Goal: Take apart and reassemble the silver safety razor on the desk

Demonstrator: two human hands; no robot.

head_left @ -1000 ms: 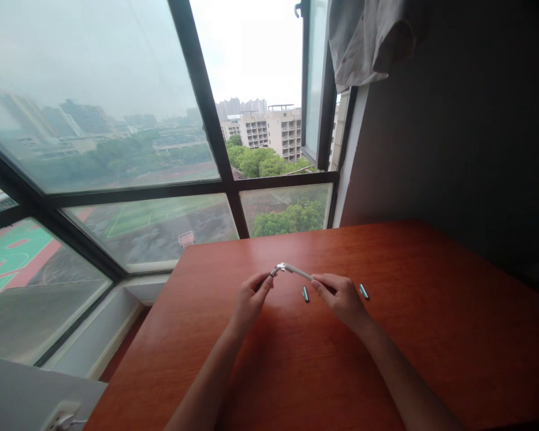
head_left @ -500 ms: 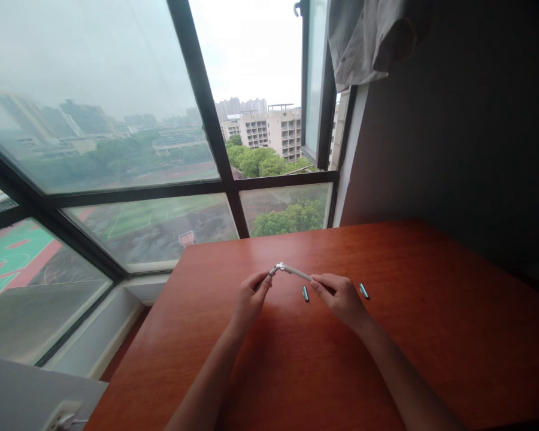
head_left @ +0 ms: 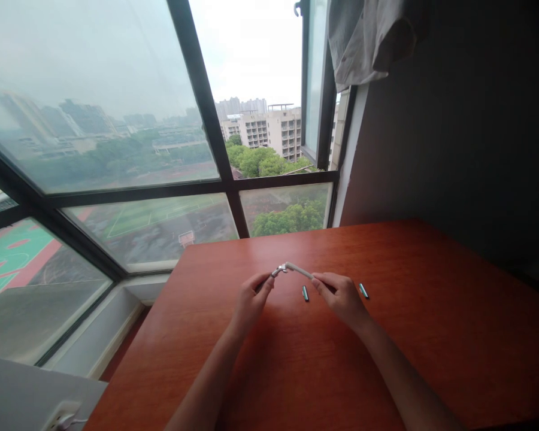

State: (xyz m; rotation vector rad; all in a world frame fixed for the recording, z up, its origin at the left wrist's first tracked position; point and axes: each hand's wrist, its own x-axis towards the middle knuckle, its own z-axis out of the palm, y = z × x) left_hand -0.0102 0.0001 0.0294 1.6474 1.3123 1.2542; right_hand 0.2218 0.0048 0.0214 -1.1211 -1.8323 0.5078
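My left hand (head_left: 250,302) is closed around a razor handle (head_left: 276,272), its silver head end pointing up and to the right. Between the fingers of my right hand (head_left: 341,297) is a slim grey stick-like tool (head_left: 300,271), slanting up to the left. Its tip meets or nearly meets the silver end of the razor handle; the exact contact is too small to tell. On the table just left of my right hand lies a razor cartridge (head_left: 305,293), green and dark. A second razor cartridge (head_left: 363,291) lies to the right of that hand.
Both forearms rest over a reddish-brown wooden table (head_left: 251,389). Large dark-framed windows (head_left: 233,197) stand behind and to the left, one pane swung open. Grey cloth (head_left: 363,48) hangs at upper right. A wall socket with a plug (head_left: 65,419) is at lower left.
The silver end of the razor handle has shifted slightly to the right and tilted lower, under the tip of the grey tool. My hands have barely moved, and both cartridges lie as before.
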